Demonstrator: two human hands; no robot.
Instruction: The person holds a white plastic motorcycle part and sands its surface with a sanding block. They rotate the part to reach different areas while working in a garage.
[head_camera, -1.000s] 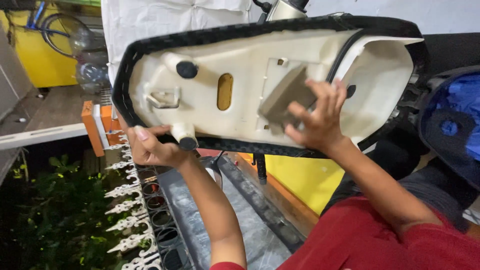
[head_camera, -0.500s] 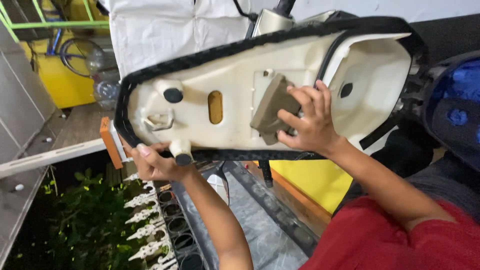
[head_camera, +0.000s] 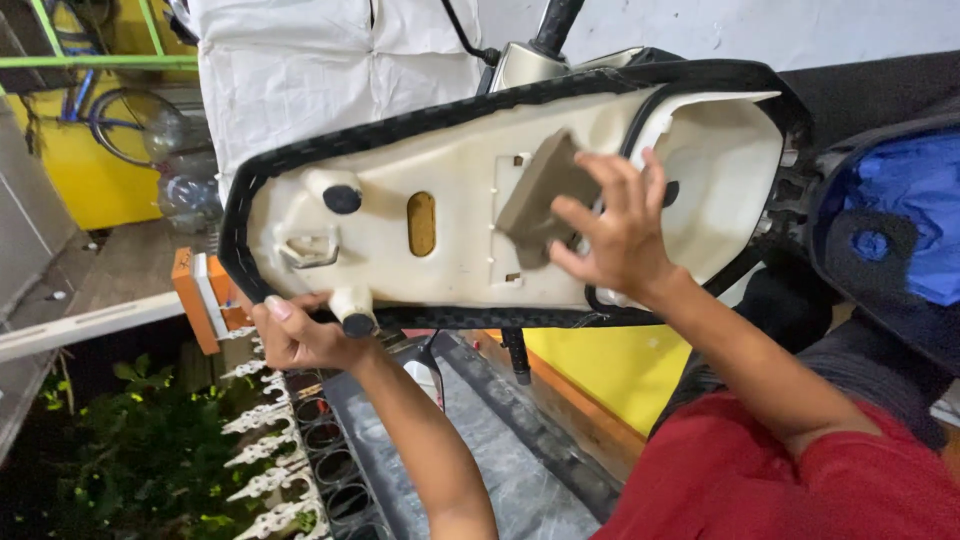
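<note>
A motorcycle seat fills the middle of the view, turned underside up so its cream plastic base shows, framed by a black stitched cover edge. It is held in the air between the two hands, with a blue motorcycle body to the right and a white cloth beyond it on the far side. Judging by this, the seat is already off its mount and flipped for work on the underside; nothing looks loosened or removed yet. The base carries an oval slot, black rubber bumpers and a metal latch hook toward the left. The right hand lies with fingers spread wide on a tan block near the middle. The left hand curls around the near left edge, gripping the seat beside a bumper post.
</note>
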